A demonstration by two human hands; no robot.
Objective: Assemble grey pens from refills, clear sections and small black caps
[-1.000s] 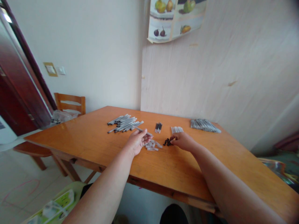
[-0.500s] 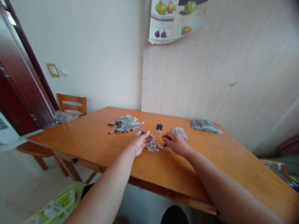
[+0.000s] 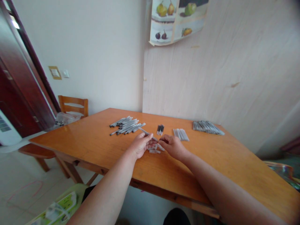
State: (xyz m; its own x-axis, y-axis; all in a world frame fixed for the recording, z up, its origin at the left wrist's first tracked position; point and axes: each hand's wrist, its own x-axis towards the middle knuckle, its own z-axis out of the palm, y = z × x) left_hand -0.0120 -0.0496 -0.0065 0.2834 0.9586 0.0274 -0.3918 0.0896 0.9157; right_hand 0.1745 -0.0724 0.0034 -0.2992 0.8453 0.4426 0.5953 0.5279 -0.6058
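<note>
My left hand (image 3: 142, 145) is closed round a slim grey pen (image 3: 145, 132), which slants down to the right. At the pen's lower right end, my right hand (image 3: 172, 144) has its fingers pinched together. Whatever sits between those fingertips is hidden or too small to name. Under and between the hands lies a loose pile of short clear pen caps (image 3: 154, 150), partly covered by the left fingers. Just beyond the hands is a small row of short black-and-clear pieces (image 3: 160, 129).
Grey pens with dark ends (image 3: 126, 125) are heaped at the left of the wooden table (image 3: 93, 147). Clear tubes (image 3: 181, 134) lie right of centre, and a bundle of grey pens (image 3: 207, 127) lies at the far right. A wooden chair (image 3: 73, 104) stands beyond the left edge.
My right hand has moved slightly left and down, bringing its fingertips to the pen's end. The dark bit seen under its fingers before is now out of sight.
</note>
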